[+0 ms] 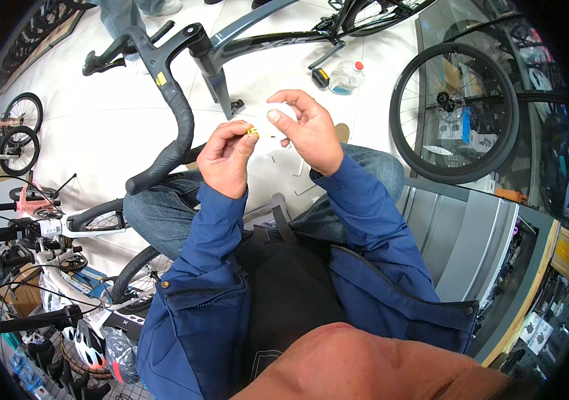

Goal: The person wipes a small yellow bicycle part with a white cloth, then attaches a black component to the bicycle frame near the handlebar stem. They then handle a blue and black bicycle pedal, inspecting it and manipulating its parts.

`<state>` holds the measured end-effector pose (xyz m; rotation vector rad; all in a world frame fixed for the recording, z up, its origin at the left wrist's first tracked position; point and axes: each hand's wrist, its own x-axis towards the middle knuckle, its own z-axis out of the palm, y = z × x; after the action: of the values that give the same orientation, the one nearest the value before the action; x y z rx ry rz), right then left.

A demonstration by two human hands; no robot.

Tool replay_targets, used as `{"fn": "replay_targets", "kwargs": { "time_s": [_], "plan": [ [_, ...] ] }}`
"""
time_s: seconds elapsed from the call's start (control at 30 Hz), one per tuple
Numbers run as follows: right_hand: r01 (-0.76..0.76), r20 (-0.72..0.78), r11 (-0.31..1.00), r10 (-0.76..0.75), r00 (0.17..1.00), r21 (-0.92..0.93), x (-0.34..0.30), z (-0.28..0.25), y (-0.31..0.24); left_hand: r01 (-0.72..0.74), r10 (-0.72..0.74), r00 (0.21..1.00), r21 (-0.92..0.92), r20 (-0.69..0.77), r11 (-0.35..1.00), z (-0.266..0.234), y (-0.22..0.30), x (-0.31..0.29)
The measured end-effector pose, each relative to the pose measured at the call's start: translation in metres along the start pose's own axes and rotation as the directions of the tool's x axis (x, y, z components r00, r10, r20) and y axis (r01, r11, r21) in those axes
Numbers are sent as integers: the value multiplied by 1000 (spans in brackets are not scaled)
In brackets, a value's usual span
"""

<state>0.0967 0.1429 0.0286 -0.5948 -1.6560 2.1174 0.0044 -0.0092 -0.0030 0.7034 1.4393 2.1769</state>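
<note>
My left hand point(226, 159) pinches a small yellow plastic piece point(252, 131) between thumb and fingertips, in front of my chest. Just to its right, my right hand point(310, 132) is closed on a small white rounded object point(286, 110), whose kind I cannot make out. The two hands are close together but apart. Beyond them stands a dark grey and black road bike frame point(234, 45) with its fork pointing down and no front wheel in it. Its black drop handlebar point(181, 117) curves down to the left of my left hand.
A black-rimmed wheel point(508, 113) leans on a glass display case at the right. A clear bottle point(346, 80) with a red cap stands near a pedal point(320, 78). Hex keys point(300, 167) lie on the floor. A white bike point(64, 283) and helmets point(89, 343) crowd the left; another person's legs point(119, 17) are behind.
</note>
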Motion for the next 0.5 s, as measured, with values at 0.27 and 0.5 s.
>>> {"fn": "replay_targets", "kwargs": {
  "time_s": [0.27,0.5],
  "plan": [
    [8,22,981,-12,1000,192,-3,-2,-3,-55,55,998,76,-6,996,0,0,3],
    [-9,101,978,-12,995,209,0,-4,4,-153,148,988,295,40,943,-1,3,8]
  ]
}}
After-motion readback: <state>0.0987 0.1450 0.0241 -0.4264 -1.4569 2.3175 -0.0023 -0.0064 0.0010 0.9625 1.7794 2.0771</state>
